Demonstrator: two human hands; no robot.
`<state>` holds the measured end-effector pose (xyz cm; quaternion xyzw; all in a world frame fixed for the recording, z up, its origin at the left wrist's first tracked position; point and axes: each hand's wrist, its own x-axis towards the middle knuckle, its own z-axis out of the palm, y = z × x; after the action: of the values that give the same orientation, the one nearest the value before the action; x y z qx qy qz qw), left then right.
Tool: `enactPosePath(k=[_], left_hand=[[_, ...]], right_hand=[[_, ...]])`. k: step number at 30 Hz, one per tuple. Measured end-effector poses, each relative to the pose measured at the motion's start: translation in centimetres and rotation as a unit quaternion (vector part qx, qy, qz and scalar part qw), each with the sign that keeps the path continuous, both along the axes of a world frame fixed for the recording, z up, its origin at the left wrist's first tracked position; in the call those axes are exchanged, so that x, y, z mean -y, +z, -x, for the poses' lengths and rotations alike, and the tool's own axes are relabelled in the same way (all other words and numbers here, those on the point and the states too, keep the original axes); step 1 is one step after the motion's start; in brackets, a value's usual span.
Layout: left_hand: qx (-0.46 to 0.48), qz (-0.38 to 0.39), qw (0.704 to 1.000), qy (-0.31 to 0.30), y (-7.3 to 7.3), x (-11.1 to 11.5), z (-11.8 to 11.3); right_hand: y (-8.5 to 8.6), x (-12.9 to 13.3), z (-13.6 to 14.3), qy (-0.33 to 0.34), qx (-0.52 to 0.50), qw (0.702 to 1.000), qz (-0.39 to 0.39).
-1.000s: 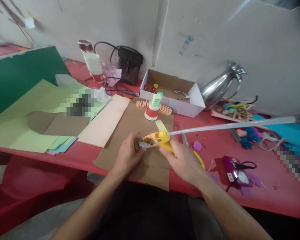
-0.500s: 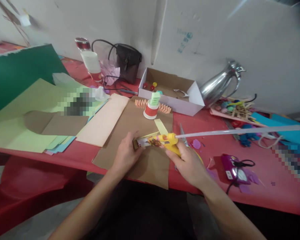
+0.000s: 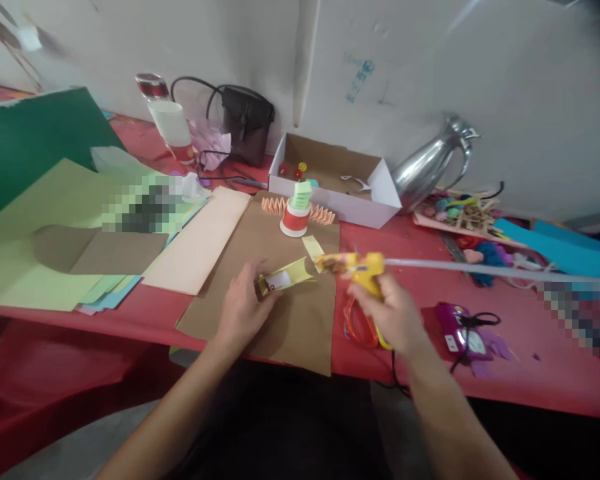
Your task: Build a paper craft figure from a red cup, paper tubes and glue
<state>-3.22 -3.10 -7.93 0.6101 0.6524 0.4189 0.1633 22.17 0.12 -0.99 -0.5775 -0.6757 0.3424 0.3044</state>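
Observation:
My left hand (image 3: 245, 301) grips one end of a small folded yellow paper piece (image 3: 296, 273), which has a white patch inside, above the brown cardboard (image 3: 260, 333). In my right hand (image 3: 387, 308) is a yellow hot glue gun (image 3: 367, 270), its nozzle pointing left, with a long clear glue stick (image 3: 460, 266) coming out of its back. A pale yellow paper strip (image 3: 313, 248) lies on the cardboard near the nozzle. Behind it stands a red and white paper cup figure (image 3: 295, 221) with pleated orange side pieces and a folded green top.
Behind are a white box (image 3: 345, 207), a black bag (image 3: 247, 123), stacked paper cups (image 3: 173, 130) and a metal jug (image 3: 437, 160). Coloured paper sheets (image 3: 65, 200) lie left. Orange-handled scissors (image 3: 363, 327) and a purple power socket (image 3: 463, 333) with a cord lie right.
My right hand has drawn the glue gun to the right, away from the folded yellow paper. My left hand still holds that paper, whose inside now shows more fully.

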Motion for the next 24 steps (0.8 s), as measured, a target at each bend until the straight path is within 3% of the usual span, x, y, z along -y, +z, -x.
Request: enactPosePath(k=[4, 8, 14, 20, 24], left_hand=[[-0.005, -0.004, 1.000, 0.001, 0.1, 0.1, 0.0], [-0.042, -0.012, 0.999, 0.004, 0.2, 0.2, 0.1], [-0.096, -0.041, 0.994, -0.014, 0.2, 0.4, 0.3], [-0.148, -0.049, 0.988, 0.001, 0.4, 0.6, 0.2], [-0.186, -0.060, 0.980, -0.021, 0.7, 0.7, 0.7]], right_hand=[[-1.1, -5.7, -5.2, -0.183, -0.125, 0.973, 0.059], [-2.6, -8.8, -8.3, -0.228, -0.130, 0.961, 0.087], [-3.2, -8.6, -9.3, -0.249, -0.147, 0.953, 0.095], [-3.2, -9.5, -10.6, -0.273, -0.057, 0.957, 0.074], [-2.2, -7.6, -8.6, -0.289, 0.055, 0.955, -0.037]])
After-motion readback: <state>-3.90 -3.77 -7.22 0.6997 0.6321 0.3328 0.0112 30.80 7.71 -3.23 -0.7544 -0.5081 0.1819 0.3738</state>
